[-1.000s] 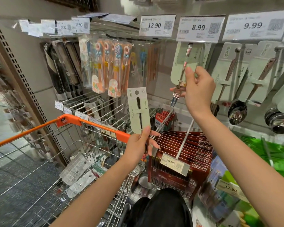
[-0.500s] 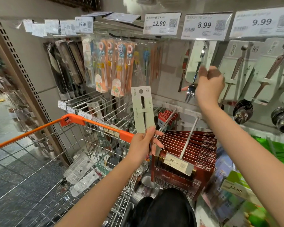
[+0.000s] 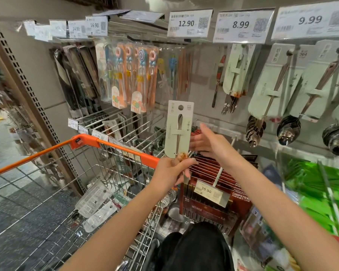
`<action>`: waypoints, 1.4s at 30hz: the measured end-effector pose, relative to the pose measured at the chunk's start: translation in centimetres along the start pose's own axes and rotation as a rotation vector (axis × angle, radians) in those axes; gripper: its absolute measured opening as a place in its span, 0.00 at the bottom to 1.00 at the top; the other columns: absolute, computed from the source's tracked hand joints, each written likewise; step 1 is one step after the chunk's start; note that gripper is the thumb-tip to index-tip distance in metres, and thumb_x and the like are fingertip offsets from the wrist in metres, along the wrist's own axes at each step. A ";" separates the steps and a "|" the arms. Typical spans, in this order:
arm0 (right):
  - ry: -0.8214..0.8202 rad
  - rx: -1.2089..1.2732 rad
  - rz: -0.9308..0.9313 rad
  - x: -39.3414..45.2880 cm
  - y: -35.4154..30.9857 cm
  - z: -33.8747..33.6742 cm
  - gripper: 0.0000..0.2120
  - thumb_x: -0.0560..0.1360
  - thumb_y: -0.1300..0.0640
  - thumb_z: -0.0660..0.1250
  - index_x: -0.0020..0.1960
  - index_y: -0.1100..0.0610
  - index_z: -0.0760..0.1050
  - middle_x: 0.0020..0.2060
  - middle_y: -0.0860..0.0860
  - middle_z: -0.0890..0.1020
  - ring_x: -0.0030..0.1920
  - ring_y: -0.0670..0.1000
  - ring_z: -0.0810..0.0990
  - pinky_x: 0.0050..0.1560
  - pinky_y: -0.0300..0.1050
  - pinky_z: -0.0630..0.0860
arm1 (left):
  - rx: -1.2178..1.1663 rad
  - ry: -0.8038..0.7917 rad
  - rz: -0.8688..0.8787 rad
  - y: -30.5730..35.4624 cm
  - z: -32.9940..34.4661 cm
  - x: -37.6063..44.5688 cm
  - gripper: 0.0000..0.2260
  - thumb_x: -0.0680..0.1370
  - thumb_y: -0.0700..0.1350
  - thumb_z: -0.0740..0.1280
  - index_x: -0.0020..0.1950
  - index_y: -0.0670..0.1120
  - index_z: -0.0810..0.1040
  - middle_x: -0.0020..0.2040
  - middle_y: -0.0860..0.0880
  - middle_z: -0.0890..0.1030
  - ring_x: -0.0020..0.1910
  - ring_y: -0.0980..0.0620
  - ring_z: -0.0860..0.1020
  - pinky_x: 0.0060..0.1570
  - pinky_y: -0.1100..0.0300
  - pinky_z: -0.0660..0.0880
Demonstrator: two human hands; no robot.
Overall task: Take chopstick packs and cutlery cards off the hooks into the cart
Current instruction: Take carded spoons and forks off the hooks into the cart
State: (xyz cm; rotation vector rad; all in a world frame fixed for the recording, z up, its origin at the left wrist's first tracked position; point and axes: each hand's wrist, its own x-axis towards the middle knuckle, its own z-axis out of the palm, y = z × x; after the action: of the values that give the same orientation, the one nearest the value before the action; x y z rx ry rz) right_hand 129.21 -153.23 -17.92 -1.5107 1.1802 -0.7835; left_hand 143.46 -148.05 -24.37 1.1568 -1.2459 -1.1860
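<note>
Right hand (image 3: 207, 144) has come down from the fork cards (image 3: 237, 75), fingers straight and empty, beside the cutlery card (image 3: 179, 130) that the left hand (image 3: 171, 171) grips upright above the cart (image 3: 114, 145) rim; nothing new was taken.

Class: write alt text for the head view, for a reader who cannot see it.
A person's left hand holds a pale green cutlery card upright by its bottom edge, over the orange rim of a wire cart. The open right hand is beside the card. Behind hang chopstick packs and more cutlery cards under price tags.
</note>
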 end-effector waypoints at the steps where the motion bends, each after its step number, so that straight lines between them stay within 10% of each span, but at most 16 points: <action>1: -0.027 0.012 -0.036 -0.2 -0.1 0.4 0.24 0.78 0.38 0.54 0.47 0.52 0.82 0.45 0.48 0.85 0.47 0.45 0.83 0.59 0.46 0.73 | 0.012 -0.015 0.003 0.0 0.0 -0.1 0.18 0.77 0.47 0.70 0.28 0.41 0.78 0.18 0.49 0.68 0.18 0.53 0.64 0.36 0.56 0.71; 8: 0.028 -0.084 -0.266 -0.4 0.6 2.2 0.08 0.76 0.56 0.67 0.52 0.56 0.82 0.50 0.48 0.85 0.48 0.42 0.83 0.49 0.35 0.78 | 0.007 -0.049 0.001 0.5 0.0 -0.5 0.13 0.77 0.45 0.68 0.34 0.42 0.79 0.22 0.48 0.73 0.18 0.55 0.64 0.24 0.66 0.63; 12: 0.234 -0.030 -0.336 -0.4 -0.7 1.6 0.08 0.80 0.55 0.62 0.52 0.54 0.79 0.49 0.52 0.84 0.44 0.50 0.84 0.49 0.52 0.81 | -0.009 -0.067 0.007 0.6 0.1 -0.4 0.10 0.76 0.49 0.68 0.45 0.42 0.78 0.33 0.47 0.81 0.22 0.55 0.71 0.25 0.64 0.69; 24: 0.594 0.008 -0.578 0.2 -7.0 -3.7 0.17 0.81 0.54 0.60 0.42 0.67 0.66 0.40 0.70 0.71 0.39 0.66 0.81 0.33 0.49 0.81 | -0.010 -0.082 0.002 0.7 0.0 -0.5 0.09 0.79 0.45 0.65 0.54 0.41 0.79 0.33 0.50 0.81 0.23 0.57 0.71 0.25 0.67 0.69; 28: 0.621 -0.039 -0.493 0.8 -6.1 -3.7 0.17 0.81 0.51 0.60 0.36 0.58 0.64 0.33 0.64 0.70 0.38 0.67 0.81 0.30 0.49 0.74 | -0.056 -0.064 -0.013 0.9 0.0 -0.6 0.08 0.80 0.43 0.64 0.55 0.42 0.79 0.33 0.49 0.81 0.23 0.56 0.71 0.24 0.67 0.69; 34: 0.701 -0.034 -0.400 1.9 -7.4 -4.1 0.12 0.82 0.58 0.57 0.41 0.58 0.66 0.34 0.51 0.68 0.22 0.34 0.74 0.24 0.34 0.67 | -0.088 -0.046 -0.025 0.9 -0.1 -0.4 0.08 0.81 0.42 0.63 0.56 0.42 0.79 0.32 0.50 0.81 0.22 0.57 0.71 0.24 0.67 0.68; 38: 0.629 0.179 -0.203 3.1 -7.3 -4.2 0.14 0.83 0.53 0.56 0.65 0.59 0.67 0.53 0.52 0.74 0.28 0.41 0.80 0.38 0.46 0.81 | -0.079 -0.008 -0.034 0.7 -0.2 -0.2 0.09 0.81 0.42 0.62 0.56 0.42 0.79 0.32 0.50 0.81 0.22 0.57 0.70 0.25 0.66 0.69; 42: 0.464 0.308 0.098 4.0 -4.2 -3.7 0.17 0.84 0.57 0.52 0.70 0.63 0.63 0.50 0.63 0.81 0.43 0.58 0.84 0.40 0.50 0.83 | -0.130 0.021 -0.088 0.8 -0.6 0.1 0.10 0.81 0.43 0.62 0.58 0.42 0.79 0.32 0.51 0.81 0.22 0.57 0.70 0.26 0.66 0.71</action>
State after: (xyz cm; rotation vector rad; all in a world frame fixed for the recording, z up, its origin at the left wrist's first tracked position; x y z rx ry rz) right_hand 128.25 -158.17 -13.31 -1.0376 1.3816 -1.2301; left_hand 144.04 -148.08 -23.55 1.1346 -1.0946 -1.2977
